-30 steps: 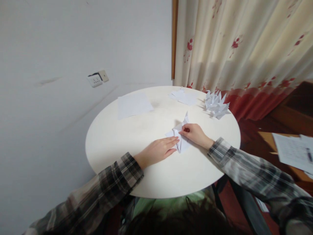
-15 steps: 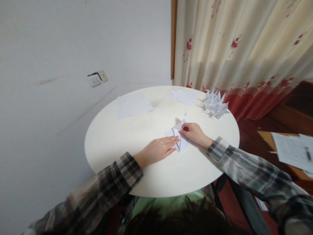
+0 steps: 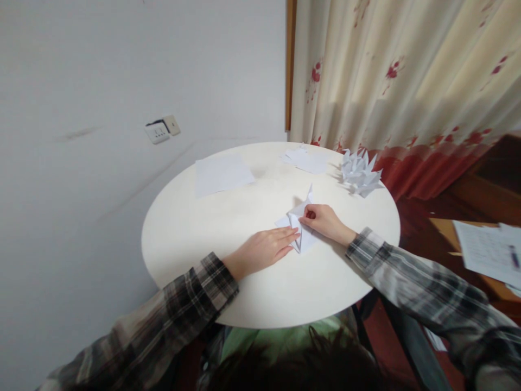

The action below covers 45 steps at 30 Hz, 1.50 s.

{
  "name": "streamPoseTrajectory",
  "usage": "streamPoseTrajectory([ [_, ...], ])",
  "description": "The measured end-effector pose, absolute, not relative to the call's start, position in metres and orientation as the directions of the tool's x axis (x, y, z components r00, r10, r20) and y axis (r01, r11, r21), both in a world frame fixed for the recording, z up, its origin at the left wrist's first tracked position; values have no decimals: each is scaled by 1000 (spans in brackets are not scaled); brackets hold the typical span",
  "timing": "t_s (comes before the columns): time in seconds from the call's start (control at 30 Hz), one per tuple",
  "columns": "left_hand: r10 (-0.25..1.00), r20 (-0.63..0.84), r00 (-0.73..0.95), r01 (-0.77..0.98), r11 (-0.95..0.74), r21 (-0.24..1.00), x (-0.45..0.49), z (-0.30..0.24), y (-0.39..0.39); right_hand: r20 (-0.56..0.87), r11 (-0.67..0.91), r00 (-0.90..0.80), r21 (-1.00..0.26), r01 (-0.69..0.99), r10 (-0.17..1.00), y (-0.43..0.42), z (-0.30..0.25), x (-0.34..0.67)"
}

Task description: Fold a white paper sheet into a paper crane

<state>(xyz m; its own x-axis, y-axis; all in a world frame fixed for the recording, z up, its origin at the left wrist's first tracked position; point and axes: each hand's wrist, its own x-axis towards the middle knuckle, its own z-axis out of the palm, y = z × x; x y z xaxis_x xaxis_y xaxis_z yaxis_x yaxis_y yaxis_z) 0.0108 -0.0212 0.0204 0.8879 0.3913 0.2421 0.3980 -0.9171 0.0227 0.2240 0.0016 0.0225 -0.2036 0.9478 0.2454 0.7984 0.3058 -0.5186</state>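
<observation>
On the left of the round table (image 3: pixel 179 255), a flat sheet (image 3: pixel 223 175) is left untouched. Left hand (image 3: pixel 264 251): opened out, fingers laid over the folded paper (image 3: pixel 294 220), which is placed right of the tabletop's centre. Almost nothing has been shifted over the last second; both hands are kept in place, so a fold is presumably being steadied or pressed. The paper's long axis is directed away from the wearer, leaning slightly right; a narrow tip is aimed at the far edge, a corner back toward the wearer. Right hand (image 3: pixel 328 224): thumb and forefinger apparently pinched on the paper. Farther right, folded pieces (image 3: pixel 360 174) are clustered.
</observation>
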Motion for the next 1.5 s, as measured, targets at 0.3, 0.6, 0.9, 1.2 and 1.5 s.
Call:
streamPoseTrajectory([
  [0.3, 356, 271, 894, 378, -925, -32, 12, 20, -27, 243, 380, -293, -580, 721, 925, 12, 19, 226],
  [0.6, 462, 318, 828, 477, -878, 37, 13, 21, -23, 249, 393, -304, -567, 724, 920, 9, 22, 225],
  [0.9, 528, 264, 807, 551, -835, -13, 12, 24, -19, 250, 401, -314, -569, 718, 916, 9, 24, 225],
  [1.2, 553, 242, 797, 571, -821, -7, 13, 28, -20, 248, 392, -304, -571, 722, 920, 9, 25, 224],
  [1.5, 386, 266, 883, 383, -922, 65, 13, 24, -22, 264, 396, -295, -568, 722, 918, 9, 25, 223],
])
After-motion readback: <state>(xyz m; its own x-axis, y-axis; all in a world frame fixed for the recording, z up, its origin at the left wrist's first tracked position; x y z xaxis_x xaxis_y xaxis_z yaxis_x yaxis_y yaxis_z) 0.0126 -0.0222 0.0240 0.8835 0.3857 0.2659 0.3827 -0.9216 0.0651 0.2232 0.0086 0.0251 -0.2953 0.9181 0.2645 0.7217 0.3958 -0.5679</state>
